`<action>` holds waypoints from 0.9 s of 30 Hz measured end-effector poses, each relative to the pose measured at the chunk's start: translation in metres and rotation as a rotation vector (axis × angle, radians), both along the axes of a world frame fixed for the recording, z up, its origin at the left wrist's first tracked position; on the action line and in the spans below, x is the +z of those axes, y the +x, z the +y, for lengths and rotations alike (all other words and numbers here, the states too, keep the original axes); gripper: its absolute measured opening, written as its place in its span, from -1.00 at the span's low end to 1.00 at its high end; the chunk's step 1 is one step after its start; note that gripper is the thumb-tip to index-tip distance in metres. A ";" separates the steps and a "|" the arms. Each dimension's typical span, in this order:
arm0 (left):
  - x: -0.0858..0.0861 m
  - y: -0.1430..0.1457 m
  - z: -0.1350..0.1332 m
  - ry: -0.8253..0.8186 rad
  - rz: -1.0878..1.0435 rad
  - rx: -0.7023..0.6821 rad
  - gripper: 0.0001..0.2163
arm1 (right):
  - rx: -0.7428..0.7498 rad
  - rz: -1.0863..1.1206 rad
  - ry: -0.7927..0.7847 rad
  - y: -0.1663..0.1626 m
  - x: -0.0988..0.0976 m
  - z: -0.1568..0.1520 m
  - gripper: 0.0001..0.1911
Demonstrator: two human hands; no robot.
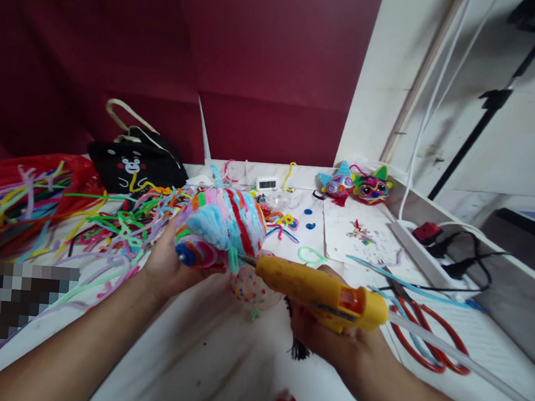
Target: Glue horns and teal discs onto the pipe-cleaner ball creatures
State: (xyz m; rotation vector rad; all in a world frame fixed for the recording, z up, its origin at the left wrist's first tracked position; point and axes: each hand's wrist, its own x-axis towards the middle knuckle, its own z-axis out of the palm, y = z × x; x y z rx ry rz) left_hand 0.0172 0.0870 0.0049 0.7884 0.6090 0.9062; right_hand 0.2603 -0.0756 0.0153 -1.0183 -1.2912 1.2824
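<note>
My left hand is closed round a rounded craft figure wrapped in striped, fuzzy pipe cleaners, with a blue ear-like piece and a coiled eye with a dark blue centre. My right hand grips a yellow hot glue gun, a clear glue stick poking out of its back. The gun's metal nozzle points at a small green pipe-cleaner loop on the figure's side; I cannot tell whether they touch. Under the figure shows a clear rounded piece with coloured dots, partly hidden. A black tassel hangs beside my right hand.
Loose pipe cleaners and a red bag of them lie left, near a black bag. A timer and two finished figures stand behind. Orange-handled scissors and a power strip lie right.
</note>
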 end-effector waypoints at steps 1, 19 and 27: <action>0.001 0.001 0.000 -0.004 0.005 0.005 -0.53 | 0.000 -0.001 -0.007 0.000 0.000 0.000 -0.83; 0.013 0.009 -0.009 -0.038 0.037 0.097 -0.48 | 0.031 0.026 -0.069 0.002 -0.005 -0.002 -0.83; 0.011 0.010 -0.010 -0.004 0.014 0.048 -0.54 | 0.045 0.008 -0.022 0.002 -0.003 -0.002 -0.86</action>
